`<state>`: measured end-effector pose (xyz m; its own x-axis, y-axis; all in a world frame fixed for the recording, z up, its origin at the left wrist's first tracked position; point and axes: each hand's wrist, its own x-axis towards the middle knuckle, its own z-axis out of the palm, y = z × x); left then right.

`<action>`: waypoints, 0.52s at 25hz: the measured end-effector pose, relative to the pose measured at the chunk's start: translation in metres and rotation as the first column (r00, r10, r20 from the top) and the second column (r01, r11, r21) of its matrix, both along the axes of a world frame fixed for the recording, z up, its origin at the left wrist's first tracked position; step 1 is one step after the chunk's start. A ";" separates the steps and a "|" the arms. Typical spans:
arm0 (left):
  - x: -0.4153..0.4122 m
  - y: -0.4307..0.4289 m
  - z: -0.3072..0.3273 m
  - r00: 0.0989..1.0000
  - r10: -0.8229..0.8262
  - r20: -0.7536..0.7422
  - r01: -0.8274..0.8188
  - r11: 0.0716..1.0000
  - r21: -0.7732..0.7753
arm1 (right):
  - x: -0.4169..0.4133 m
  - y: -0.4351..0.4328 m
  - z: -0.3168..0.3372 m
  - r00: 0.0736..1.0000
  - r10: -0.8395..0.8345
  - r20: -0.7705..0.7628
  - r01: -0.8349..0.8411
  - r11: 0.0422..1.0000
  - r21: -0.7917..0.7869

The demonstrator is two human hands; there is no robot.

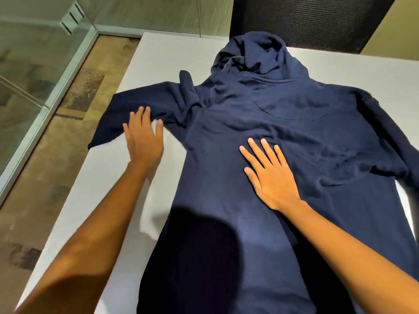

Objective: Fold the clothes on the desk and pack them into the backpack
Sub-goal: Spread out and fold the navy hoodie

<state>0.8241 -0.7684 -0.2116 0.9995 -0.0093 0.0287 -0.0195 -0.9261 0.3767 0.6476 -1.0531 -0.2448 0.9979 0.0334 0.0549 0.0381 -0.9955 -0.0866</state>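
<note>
I see my right hand (269,175) spread flat on the navy cotton hoodie (283,123); my left hand (144,137), fingers straight, seemingly touches its left sleeve (138,103).

Most likely an office or meeting room. Suggested first by a broad, plain white desk (158,53) with square edges and a bare matte top, backed at the far side by the black mesh back of an office chair (306,17). Closed in on the left by a glass partition (34,71) set in a pale metal frame (68,80) down at floor level, with more greenish glass panels (158,12) along the far side. Underfoot, a mottled brown and tan floor (74,123), whether carpet tile or stone impossible to tell. At the far right, a strip of plain cream wall (390,30).
</note>
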 end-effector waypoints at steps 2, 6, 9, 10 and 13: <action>-0.014 -0.020 -0.005 0.998 -0.055 -0.042 0.055 0.998 -0.011 | 0.001 -0.001 0.000 1.000 0.002 0.002 -0.002 1.000 -0.007; 0.017 0.006 0.000 0.973 0.153 -0.171 -0.148 0.988 0.040 | 0.001 0.000 -0.001 1.000 0.002 0.000 -0.002 1.000 -0.010; 0.038 0.033 0.005 0.945 0.206 -0.254 -0.181 0.977 0.117 | 0.001 0.000 -0.001 1.000 -0.001 0.004 0.001 1.000 -0.011; 0.038 0.035 0.006 0.939 0.207 -0.273 -0.172 0.974 0.147 | 0.001 0.000 -0.001 1.000 0.001 0.005 -0.001 1.000 -0.012; 0.019 0.024 0.005 0.952 0.177 -0.249 -0.166 0.984 0.065 | 0.002 0.001 -0.001 1.000 0.001 0.008 -0.001 1.000 -0.019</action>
